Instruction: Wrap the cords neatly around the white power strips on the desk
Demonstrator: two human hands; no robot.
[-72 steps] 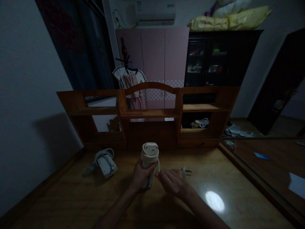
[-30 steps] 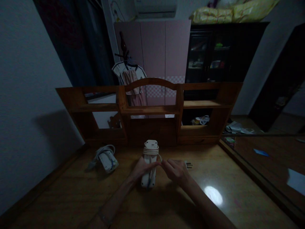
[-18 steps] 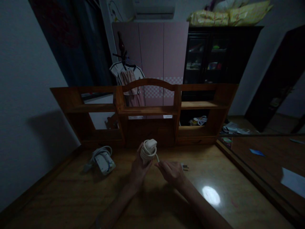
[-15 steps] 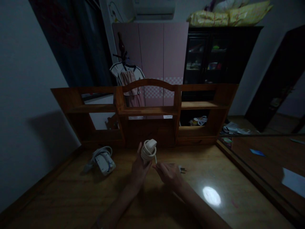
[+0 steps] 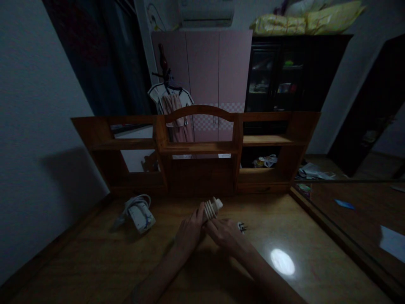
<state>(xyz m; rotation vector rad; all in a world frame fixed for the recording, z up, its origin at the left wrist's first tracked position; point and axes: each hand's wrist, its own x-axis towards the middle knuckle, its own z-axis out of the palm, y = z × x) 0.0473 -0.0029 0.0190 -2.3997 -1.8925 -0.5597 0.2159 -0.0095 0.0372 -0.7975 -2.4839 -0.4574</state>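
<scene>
A person's hands grip a white power strip (image 5: pixel 219 203) wound with its cord (image 5: pixel 210 210) above a wooden desk (image 5: pixel 95 261).
The left hand (image 5: pixel 189 232) is wrapped around the strip, whose coiled end tilts to the far right; the right hand (image 5: pixel 226 235) pinches the cord close beside the coils, a pronged plug (image 5: pixel 241 228) just to its right. A second power strip (image 5: pixel 140 216) rests at left, near a wooden shelf unit (image 5: pixel 202 147) along the far side.

So I'm counting two hands (image 5: pixel 189 232) (image 5: pixel 225 235), two power strips (image 5: pixel 212 208) (image 5: pixel 141 217), one plug (image 5: pixel 240 228) with prongs showing, two yellow bags (image 5: pixel 280 24) (image 5: pixel 333 19), one surface (image 5: pixel 95 253).
</scene>
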